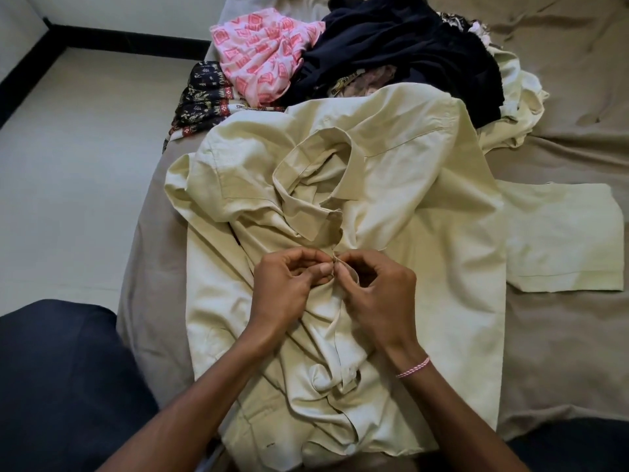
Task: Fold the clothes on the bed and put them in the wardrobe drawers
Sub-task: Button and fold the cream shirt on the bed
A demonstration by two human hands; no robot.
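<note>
On a wrinkled taupe bed (561,352), beside smooth pale floor (85,165) at 9 o'clock, edged with black skirting (119,37) toward 11. At centre, laid front-up and rumpled: a cream woven shirt (425,233), stiff collar (316,175) toward 12. Just below the collar, pinched along the front edge by left hand (286,291) and right hand (377,294), fingers curled, tips pressed on the fabric. On the right wrist, a braided pink-and-white band (413,367). Heaped at 12 o'clock: patterned pink cloth (258,52), navy garment (401,46), dark floral cloth (204,97) at 11.
</note>
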